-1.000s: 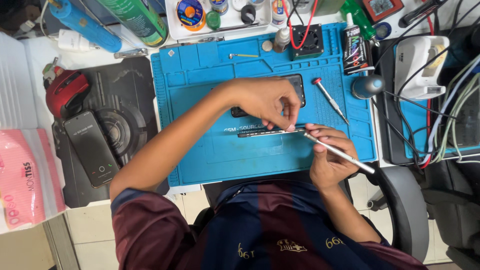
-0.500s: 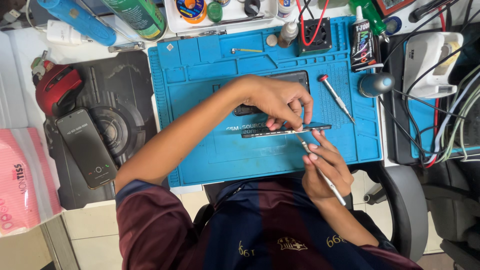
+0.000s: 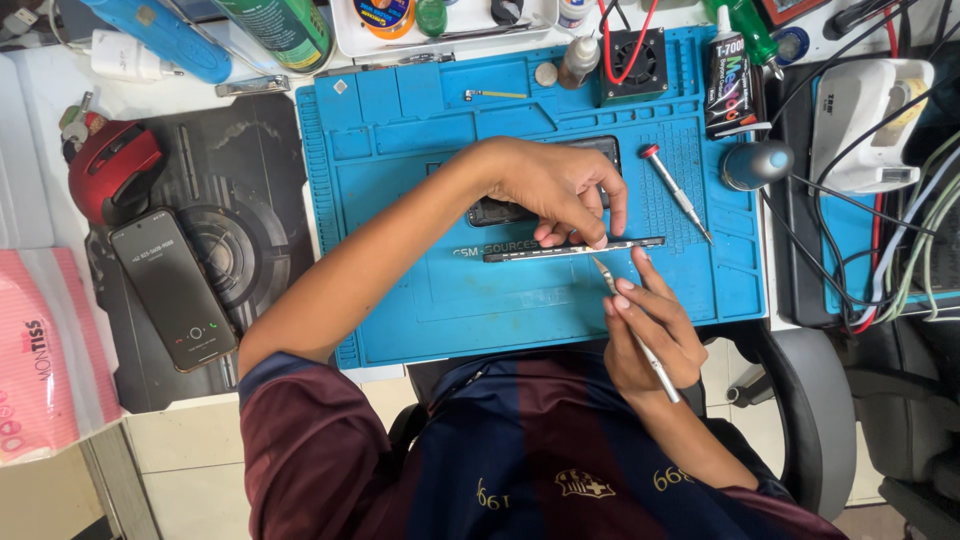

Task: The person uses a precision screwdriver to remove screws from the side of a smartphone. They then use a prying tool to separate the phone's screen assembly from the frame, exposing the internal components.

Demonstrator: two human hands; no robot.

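On the blue work mat (image 3: 400, 300) covering the desk, a thin dark strip (image 3: 575, 249) lies flat near centre. Its long axis runs nine to three, the three o'clock end tilted slightly up-frame. The left hand (image 3: 560, 190) pins it from twelve o'clock, fingers pressed together on its top. The right hand (image 3: 650, 335), at five o'clock, is clamped pen-style on a slim metal blade tool (image 3: 640, 335), tip at the strip's near edge. Risk, as judged: the tip could skid toward the pinning fingers, or the strip could bend under uneven pressure. A screwdriver (image 3: 675, 190) lies apart at two o'clock.
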